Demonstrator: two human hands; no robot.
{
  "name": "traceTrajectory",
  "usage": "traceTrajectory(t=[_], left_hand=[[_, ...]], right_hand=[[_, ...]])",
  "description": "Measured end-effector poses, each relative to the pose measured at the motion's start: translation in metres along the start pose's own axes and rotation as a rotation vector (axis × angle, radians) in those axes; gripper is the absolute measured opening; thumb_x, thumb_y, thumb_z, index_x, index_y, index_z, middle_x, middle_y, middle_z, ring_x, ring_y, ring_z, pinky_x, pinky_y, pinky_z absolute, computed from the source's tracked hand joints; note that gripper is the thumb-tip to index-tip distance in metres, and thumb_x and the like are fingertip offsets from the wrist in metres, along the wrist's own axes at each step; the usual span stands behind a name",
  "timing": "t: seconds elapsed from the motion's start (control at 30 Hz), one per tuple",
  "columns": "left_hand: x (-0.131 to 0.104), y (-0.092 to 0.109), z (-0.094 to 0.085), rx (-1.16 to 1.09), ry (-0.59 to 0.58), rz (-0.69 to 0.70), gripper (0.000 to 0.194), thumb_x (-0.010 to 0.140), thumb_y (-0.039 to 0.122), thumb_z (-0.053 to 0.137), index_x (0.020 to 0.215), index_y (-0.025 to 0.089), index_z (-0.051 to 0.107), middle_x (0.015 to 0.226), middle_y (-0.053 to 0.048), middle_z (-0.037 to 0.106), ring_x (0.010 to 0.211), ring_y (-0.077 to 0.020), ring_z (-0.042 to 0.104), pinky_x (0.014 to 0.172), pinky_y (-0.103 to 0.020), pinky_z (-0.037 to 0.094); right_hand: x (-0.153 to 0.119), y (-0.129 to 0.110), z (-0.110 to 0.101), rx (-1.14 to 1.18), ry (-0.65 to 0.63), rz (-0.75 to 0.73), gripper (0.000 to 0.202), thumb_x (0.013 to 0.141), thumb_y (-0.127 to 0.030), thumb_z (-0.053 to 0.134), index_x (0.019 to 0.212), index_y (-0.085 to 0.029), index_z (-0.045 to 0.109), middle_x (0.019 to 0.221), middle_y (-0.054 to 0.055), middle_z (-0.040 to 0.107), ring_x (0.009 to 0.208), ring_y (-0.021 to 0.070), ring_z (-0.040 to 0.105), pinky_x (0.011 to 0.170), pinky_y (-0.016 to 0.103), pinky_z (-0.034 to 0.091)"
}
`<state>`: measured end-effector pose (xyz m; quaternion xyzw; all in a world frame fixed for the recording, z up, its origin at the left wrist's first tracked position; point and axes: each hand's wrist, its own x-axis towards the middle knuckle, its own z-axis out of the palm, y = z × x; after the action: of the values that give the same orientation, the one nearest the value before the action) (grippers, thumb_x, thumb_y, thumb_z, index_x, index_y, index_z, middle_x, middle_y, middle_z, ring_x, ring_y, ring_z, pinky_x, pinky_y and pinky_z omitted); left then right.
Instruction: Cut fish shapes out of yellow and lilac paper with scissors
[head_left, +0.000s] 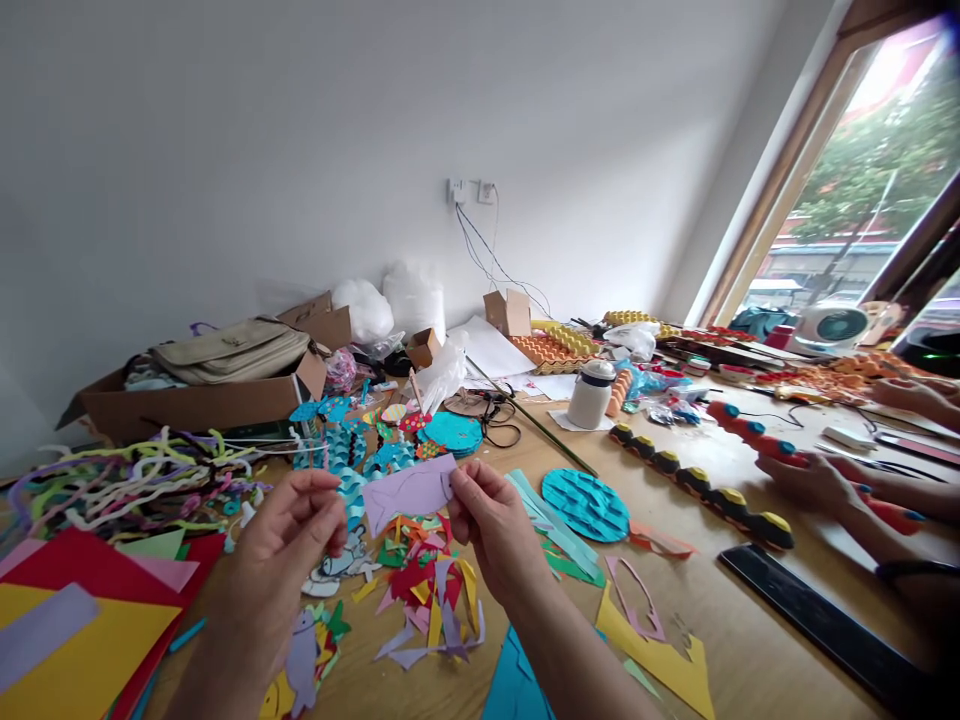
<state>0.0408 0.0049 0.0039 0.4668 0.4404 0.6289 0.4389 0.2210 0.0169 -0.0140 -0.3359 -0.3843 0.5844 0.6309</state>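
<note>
A small lilac paper (409, 492) with a drawn outline, which looks like a fish, is pinched at its right end by my right hand (491, 520). My left hand (289, 535) is raised to the left of the paper, apart from it, fingers curled with a gap between thumb and fingertips and nothing visible between them. Below the paper lies a heap of coloured paper scraps (439, 590). Cut-out paper fish, one of them lilac (302, 660), lie near my left wrist. Red and yellow paper sheets (90, 640) are stacked at the left.
Pipe cleaners (150, 490) tangle at the left, before a cardboard box (195, 408) with a bag. A white jar (591, 398), a blue disc (585, 505), a black-and-yellow egg-carton strip (694, 482) and a black case (817, 620) stand or lie rightward. Another person's hands (817, 490) hold an orange strip.
</note>
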Motion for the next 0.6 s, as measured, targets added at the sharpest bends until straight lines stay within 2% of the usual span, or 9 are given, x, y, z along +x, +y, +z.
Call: traceTrajectory(t=[0.13, 0.23, 0.27, 0.33, 0.37, 0.43, 0.5, 0.6], left_hand=[[-0.001, 0.000, 0.003, -0.219, 0.041, -0.035, 0.017, 0.072, 0.038, 0.062, 0.073, 0.021, 0.060, 0.059, 0.004, 0.057, 0.054, -0.0113, 0.050, 0.047, -0.019, 0.044], [-0.001, -0.006, 0.008, -0.283, 0.032, -0.129, 0.010, 0.070, 0.031, 0.062, 0.070, 0.021, 0.060, 0.057, 0.003, 0.057, 0.053, -0.0112, 0.050, 0.047, -0.019, 0.043], [-0.002, -0.008, 0.011, -0.271, -0.004, -0.167, 0.007, 0.067, 0.025, 0.064, 0.071, 0.021, 0.060, 0.059, 0.003, 0.059, 0.054, -0.0114, 0.051, 0.047, -0.020, 0.043], [-0.005, -0.012, 0.018, -0.213, -0.112, -0.202, 0.014, 0.063, 0.019, 0.066, 0.076, 0.021, 0.063, 0.064, 0.002, 0.061, 0.058, -0.0126, 0.053, 0.050, -0.021, 0.044], [-0.007, -0.014, 0.022, -0.172, -0.171, -0.208, 0.018, 0.061, 0.020, 0.067, 0.079, 0.020, 0.065, 0.067, 0.001, 0.063, 0.061, -0.0138, 0.054, 0.051, -0.022, 0.045], [-0.010, -0.016, 0.030, -0.125, -0.204, -0.179, 0.021, 0.057, 0.027, 0.072, 0.075, 0.017, 0.067, 0.060, 0.000, 0.060, 0.057, -0.0150, 0.053, 0.045, -0.023, 0.042], [-0.013, -0.018, 0.035, -0.081, -0.131, -0.163, 0.024, 0.055, 0.032, 0.073, 0.073, 0.016, 0.067, 0.053, 0.001, 0.059, 0.051, -0.0139, 0.050, 0.044, -0.023, 0.039], [-0.016, -0.019, 0.036, 0.004, 0.047, -0.140, 0.019, 0.057, 0.033, 0.072, 0.065, 0.016, 0.066, 0.050, 0.003, 0.059, 0.049, -0.0126, 0.048, 0.049, -0.024, 0.041]], right_hand=[[-0.002, 0.004, 0.001, 0.047, -0.016, 0.036, 0.034, 0.068, -0.039, 0.072, 0.063, -0.015, 0.047, 0.049, -0.005, 0.055, 0.034, 0.0018, 0.037, 0.037, 0.015, 0.023], [-0.003, 0.005, 0.003, 0.067, -0.027, 0.061, 0.034, 0.067, -0.038, 0.073, 0.065, -0.015, 0.048, 0.053, -0.004, 0.058, 0.034, 0.0016, 0.039, 0.037, 0.015, 0.022], [-0.003, 0.006, 0.004, 0.074, -0.029, 0.066, 0.033, 0.067, -0.037, 0.073, 0.065, -0.015, 0.049, 0.054, -0.003, 0.060, 0.034, 0.0016, 0.039, 0.037, 0.015, 0.022], [-0.004, 0.009, 0.005, 0.092, -0.034, 0.078, 0.033, 0.067, -0.037, 0.073, 0.066, -0.014, 0.050, 0.056, -0.002, 0.062, 0.034, 0.0017, 0.040, 0.036, 0.014, 0.021], [-0.005, 0.011, 0.006, 0.101, -0.038, 0.086, 0.033, 0.066, -0.037, 0.073, 0.066, -0.014, 0.050, 0.056, -0.002, 0.062, 0.033, 0.0017, 0.040, 0.035, 0.014, 0.021], [-0.008, 0.017, 0.008, 0.111, -0.046, 0.106, 0.033, 0.065, -0.038, 0.074, 0.065, -0.014, 0.050, 0.056, -0.001, 0.062, 0.032, 0.0016, 0.040, 0.034, 0.014, 0.020], [-0.011, 0.023, 0.009, 0.110, -0.057, 0.134, 0.035, 0.063, -0.039, 0.075, 0.065, -0.014, 0.050, 0.055, -0.002, 0.062, 0.032, 0.0017, 0.039, 0.033, 0.014, 0.021], [-0.014, 0.030, 0.011, 0.092, -0.091, 0.178, 0.036, 0.063, -0.041, 0.074, 0.065, -0.016, 0.049, 0.053, -0.003, 0.061, 0.031, 0.0027, 0.040, 0.032, 0.014, 0.022]])
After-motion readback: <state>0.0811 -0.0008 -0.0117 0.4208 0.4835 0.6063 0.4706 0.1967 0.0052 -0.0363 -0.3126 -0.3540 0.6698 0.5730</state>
